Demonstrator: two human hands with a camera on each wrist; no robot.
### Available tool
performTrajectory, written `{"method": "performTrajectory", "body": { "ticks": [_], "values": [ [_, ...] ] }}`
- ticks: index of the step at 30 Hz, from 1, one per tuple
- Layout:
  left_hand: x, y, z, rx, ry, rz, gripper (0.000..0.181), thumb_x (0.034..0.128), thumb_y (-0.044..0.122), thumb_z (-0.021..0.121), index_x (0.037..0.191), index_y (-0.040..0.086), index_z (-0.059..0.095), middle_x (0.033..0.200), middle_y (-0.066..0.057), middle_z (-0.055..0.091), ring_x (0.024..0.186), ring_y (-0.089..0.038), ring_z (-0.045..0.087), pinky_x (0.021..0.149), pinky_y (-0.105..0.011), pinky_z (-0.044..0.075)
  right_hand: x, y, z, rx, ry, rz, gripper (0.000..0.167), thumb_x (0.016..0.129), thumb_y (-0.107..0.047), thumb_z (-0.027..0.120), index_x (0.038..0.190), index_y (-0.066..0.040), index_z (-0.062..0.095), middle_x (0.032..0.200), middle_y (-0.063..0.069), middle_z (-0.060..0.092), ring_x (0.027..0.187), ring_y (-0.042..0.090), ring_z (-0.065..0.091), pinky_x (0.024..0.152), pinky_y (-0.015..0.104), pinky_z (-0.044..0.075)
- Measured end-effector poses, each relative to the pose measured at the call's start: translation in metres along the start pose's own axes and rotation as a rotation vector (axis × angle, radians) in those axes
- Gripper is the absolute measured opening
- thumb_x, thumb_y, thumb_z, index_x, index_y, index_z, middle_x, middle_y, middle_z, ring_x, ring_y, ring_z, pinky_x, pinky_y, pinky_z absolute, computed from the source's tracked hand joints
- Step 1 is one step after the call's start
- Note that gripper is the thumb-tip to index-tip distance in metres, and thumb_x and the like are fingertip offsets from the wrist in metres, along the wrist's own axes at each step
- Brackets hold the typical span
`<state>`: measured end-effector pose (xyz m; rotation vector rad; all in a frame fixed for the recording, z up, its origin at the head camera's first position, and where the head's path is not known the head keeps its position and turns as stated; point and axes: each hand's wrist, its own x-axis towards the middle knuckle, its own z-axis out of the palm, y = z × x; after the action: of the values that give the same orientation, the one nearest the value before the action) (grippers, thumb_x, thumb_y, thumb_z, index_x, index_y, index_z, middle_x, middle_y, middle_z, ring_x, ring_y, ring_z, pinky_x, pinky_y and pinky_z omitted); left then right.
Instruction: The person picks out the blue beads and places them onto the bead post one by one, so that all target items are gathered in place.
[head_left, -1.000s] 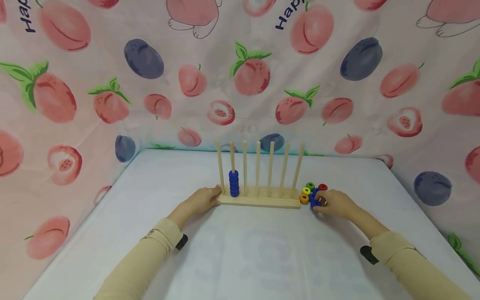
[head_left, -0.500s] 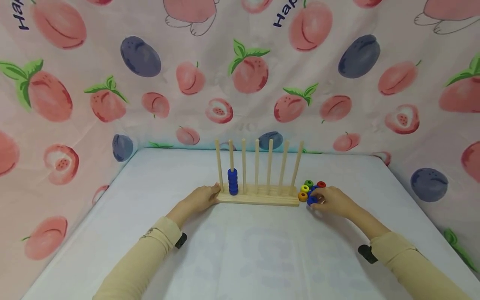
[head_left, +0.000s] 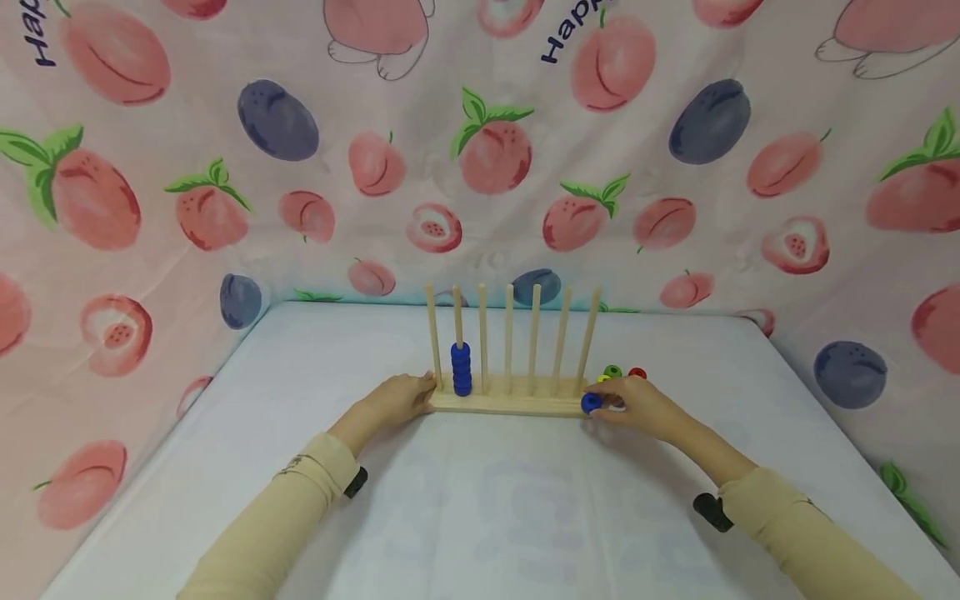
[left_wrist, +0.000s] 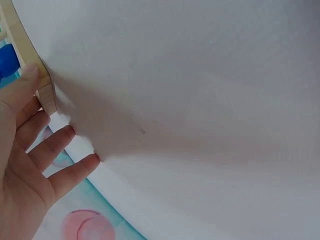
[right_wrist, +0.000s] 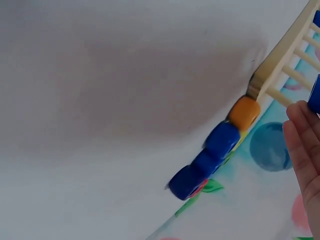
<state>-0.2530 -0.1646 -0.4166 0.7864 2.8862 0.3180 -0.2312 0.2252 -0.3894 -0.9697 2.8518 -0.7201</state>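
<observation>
A wooden bead rack with several upright pegs stands on the table. On its second peg from the left sits a stack of blue beads. My left hand holds the rack's left end; in the left wrist view the thumb lies on the base and the outer fingers are spread. My right hand pinches a single blue bead in front of the rack's right end. That bead shows only partly at the right wrist view's edge.
Beside the rack's right end lie loose beads: an orange bead, several blue beads, a green bead and a red bead. My right hand partly hides them in the head view. Fruit-print cloth hangs behind the white table.
My right hand has lifted a blue bead from the loose pile and moved left with it to the rack's right end. My left hand stays on the rack.
</observation>
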Motion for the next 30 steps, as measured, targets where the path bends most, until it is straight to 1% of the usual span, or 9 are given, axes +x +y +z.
{"method": "performTrajectory", "body": {
  "ticks": [3, 6, 11, 13, 16, 18, 23, 27, 30],
  "values": [
    [0.0, -0.001, -0.002, 0.007, 0.009, 0.007, 0.055, 0.0926, 0.023, 0.06, 0.138, -0.001, 0.043, 0.131, -0.026, 0.053, 0.11, -0.041, 0.059, 0.096, -0.049, 0.048, 0.005, -0.008, 0.0, 0.0, 0.019, -0.003, 0.034, 0.083, -0.012, 0.071, 0.109, 0.009, 0.065, 0.091, 0.012, 0.07, 0.081, 0.022, 0.068, 0.073, 0.038, 0.059],
    [0.001, -0.001, -0.002, 0.005, 0.019, 0.014, 0.053, 0.0923, 0.022, 0.06, 0.137, -0.002, 0.045, 0.131, -0.026, 0.053, 0.109, -0.041, 0.059, 0.095, -0.049, 0.048, 0.009, -0.014, 0.002, 0.026, 0.025, -0.002, 0.036, 0.084, -0.016, 0.07, 0.11, 0.008, 0.064, 0.094, 0.013, 0.071, 0.083, 0.023, 0.067, 0.075, 0.038, 0.058],
    [0.0, -0.001, 0.002, -0.019, -0.004, 0.016, 0.053, 0.0924, 0.023, 0.06, 0.137, -0.001, 0.045, 0.13, -0.026, 0.054, 0.108, -0.041, 0.06, 0.094, -0.049, 0.049, 0.016, -0.021, 0.01, 0.058, 0.001, -0.023, 0.036, 0.085, -0.018, 0.07, 0.112, 0.006, 0.065, 0.098, 0.012, 0.072, 0.087, 0.021, 0.067, 0.079, 0.037, 0.058],
    [-0.001, -0.001, 0.002, -0.028, -0.013, 0.006, 0.054, 0.0924, 0.023, 0.06, 0.138, 0.0, 0.044, 0.13, -0.026, 0.054, 0.109, -0.041, 0.059, 0.094, -0.049, 0.049, 0.02, -0.026, 0.013, 0.052, -0.005, -0.039, 0.037, 0.084, -0.018, 0.071, 0.113, 0.005, 0.064, 0.099, 0.012, 0.072, 0.088, 0.021, 0.068, 0.081, 0.037, 0.057],
    [-0.001, 0.0, 0.0, -0.021, -0.004, 0.007, 0.053, 0.0924, 0.023, 0.06, 0.138, 0.0, 0.045, 0.13, -0.026, 0.054, 0.109, -0.041, 0.059, 0.095, -0.049, 0.048, 0.027, -0.034, 0.014, 0.046, 0.001, -0.054, 0.037, 0.084, -0.019, 0.071, 0.113, 0.003, 0.064, 0.101, 0.011, 0.071, 0.09, 0.021, 0.068, 0.082, 0.036, 0.057],
    [0.0, 0.0, -0.003, -0.007, 0.006, 0.012, 0.053, 0.0921, 0.023, 0.06, 0.137, 0.0, 0.045, 0.13, -0.026, 0.054, 0.108, -0.041, 0.06, 0.094, -0.049, 0.049, 0.031, -0.039, 0.014, 0.054, 0.013, -0.06, 0.037, 0.083, -0.019, 0.072, 0.113, 0.002, 0.064, 0.102, 0.01, 0.071, 0.091, 0.021, 0.067, 0.084, 0.037, 0.057],
    [0.003, -0.003, -0.006, 0.0, -0.005, 0.004, 0.054, 0.0922, 0.025, 0.06, 0.138, 0.001, 0.045, 0.133, -0.025, 0.052, 0.11, -0.04, 0.059, 0.095, -0.049, 0.048, 0.041, -0.049, 0.015, 0.065, 0.044, -0.068, 0.036, 0.081, -0.018, 0.074, 0.111, -0.001, 0.065, 0.102, 0.008, 0.071, 0.091, 0.02, 0.067, 0.085, 0.037, 0.056],
    [0.004, -0.006, -0.004, -0.001, -0.003, 0.007, 0.054, 0.0921, 0.026, 0.06, 0.138, 0.002, 0.045, 0.132, -0.024, 0.053, 0.109, -0.039, 0.06, 0.095, -0.048, 0.048, 0.047, -0.055, 0.017, 0.068, 0.063, -0.097, 0.033, 0.08, -0.015, 0.074, 0.11, -0.002, 0.065, 0.101, 0.008, 0.072, 0.091, 0.02, 0.067, 0.085, 0.038, 0.056],
    [0.003, -0.005, -0.001, -0.006, -0.015, 0.007, 0.055, 0.0924, 0.027, 0.06, 0.139, 0.003, 0.044, 0.133, -0.024, 0.052, 0.11, -0.039, 0.059, 0.095, -0.048, 0.048, 0.049, -0.059, 0.022, 0.077, 0.064, -0.119, 0.034, 0.081, -0.015, 0.074, 0.111, -0.002, 0.065, 0.102, 0.008, 0.072, 0.092, 0.02, 0.067, 0.085, 0.037, 0.056]
  ]
}}
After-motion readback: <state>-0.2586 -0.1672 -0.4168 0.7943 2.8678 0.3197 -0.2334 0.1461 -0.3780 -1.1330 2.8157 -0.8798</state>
